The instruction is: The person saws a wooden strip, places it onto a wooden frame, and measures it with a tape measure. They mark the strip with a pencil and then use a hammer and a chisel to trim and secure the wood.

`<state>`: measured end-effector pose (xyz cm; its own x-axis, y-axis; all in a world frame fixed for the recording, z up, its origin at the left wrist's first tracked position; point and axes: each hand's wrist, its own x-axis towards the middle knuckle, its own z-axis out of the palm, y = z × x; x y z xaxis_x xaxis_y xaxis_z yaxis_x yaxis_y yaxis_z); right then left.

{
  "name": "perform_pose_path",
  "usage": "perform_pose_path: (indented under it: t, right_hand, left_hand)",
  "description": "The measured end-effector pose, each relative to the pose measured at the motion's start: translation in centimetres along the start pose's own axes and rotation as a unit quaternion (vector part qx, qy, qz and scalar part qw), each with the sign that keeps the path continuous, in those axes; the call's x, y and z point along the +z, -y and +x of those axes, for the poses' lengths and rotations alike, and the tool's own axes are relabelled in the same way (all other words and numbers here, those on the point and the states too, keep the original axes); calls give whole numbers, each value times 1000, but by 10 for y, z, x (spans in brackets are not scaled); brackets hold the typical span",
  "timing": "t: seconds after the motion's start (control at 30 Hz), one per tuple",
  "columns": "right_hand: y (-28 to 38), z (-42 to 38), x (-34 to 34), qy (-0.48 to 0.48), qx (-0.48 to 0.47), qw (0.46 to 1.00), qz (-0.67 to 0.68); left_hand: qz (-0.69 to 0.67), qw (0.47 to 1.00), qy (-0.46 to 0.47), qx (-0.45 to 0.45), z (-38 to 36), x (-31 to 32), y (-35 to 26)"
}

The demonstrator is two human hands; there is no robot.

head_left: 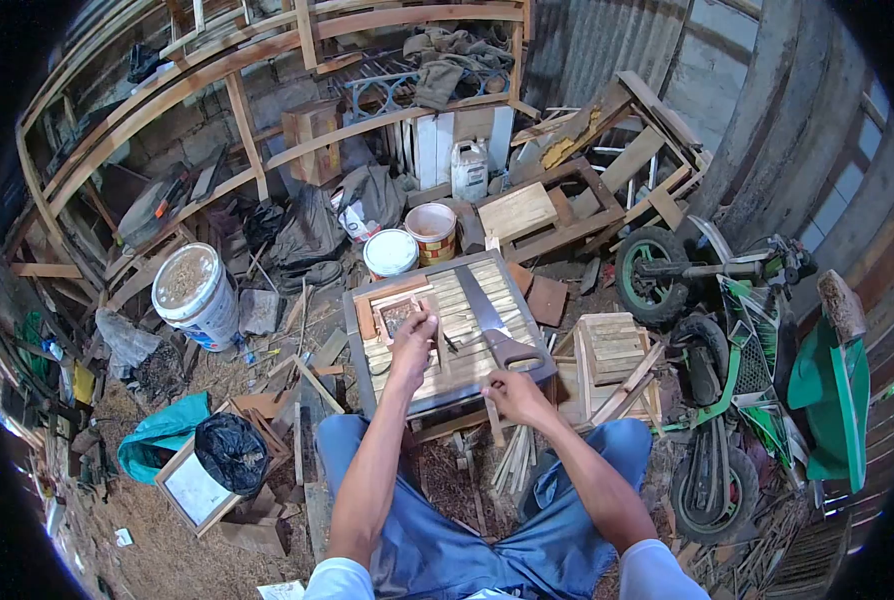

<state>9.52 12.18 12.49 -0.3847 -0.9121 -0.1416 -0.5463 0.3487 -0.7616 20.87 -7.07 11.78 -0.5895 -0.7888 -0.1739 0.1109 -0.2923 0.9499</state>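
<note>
A low worktable with a slatted wooden top and a grey rim (363, 375) stands in front of my knees. My left hand (414, 345) is closed in a pinch over its left half, beside a small wooden frame (367, 318); what the fingers hold is too small to make out. Just right of that hand lies a small dark thing (450, 342). A handsaw (483, 305) rests on the slats, its handle toward me. Below the handle, at the near edge, my right hand (517, 396) pinches a thin wooden strip (494, 424) that points downward.
Paint buckets (391, 254) stand behind the table, and a large white bucket (199, 300) is at left. A small green motorbike (742, 350) stands at right. Thin wood strips (514, 462) and a slatted wooden piece (615, 345) are by my right knee.
</note>
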Motion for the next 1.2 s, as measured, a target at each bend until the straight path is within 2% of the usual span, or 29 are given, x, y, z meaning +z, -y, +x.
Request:
perform_pose_path:
  t: [0.13,0.23,0.37,0.5,0.53,0.63,0.73,0.93,1.03,1.1,1.13,1.2]
  right_hand:
    - [-18,13,8,-110,20,989,100]
    - [-44,29,19,-77,78,991,73]
    - [-62,39,33,-78,83,991,73]
    - [-51,36,24,-82,51,995,18]
    - [-47,34,22,-85,61,994,26]
    - [-64,45,30,-120,44,990,64]
    - [-59,47,26,-148,34,958,243]
    - [-47,40,8,-161,44,923,346]
    - [-57,34,-11,-181,57,906,378]
    - [-68,25,-25,-231,61,895,376]
    - [-74,19,-32,-255,63,889,375]
    - [-89,5,-47,-274,64,887,365]
  left_hand:
    - [89,994,59,-30,-17,8,6]
    - [112,990,76,-46,-14,11,21]
    - [173,976,118,-61,-19,14,24]
    - [213,959,168,-78,-15,10,42]
    - [242,955,162,-54,-15,12,44]
    - [209,960,181,-46,-11,11,49]
    - [241,953,170,-67,-15,13,41]
    - [252,944,212,-14,-10,17,49]
    - [283,930,234,-13,-12,23,48]
    - [287,926,244,-14,-17,25,46]
    - [243,928,274,-73,-20,26,42]
    - [180,934,296,-84,-24,34,48]
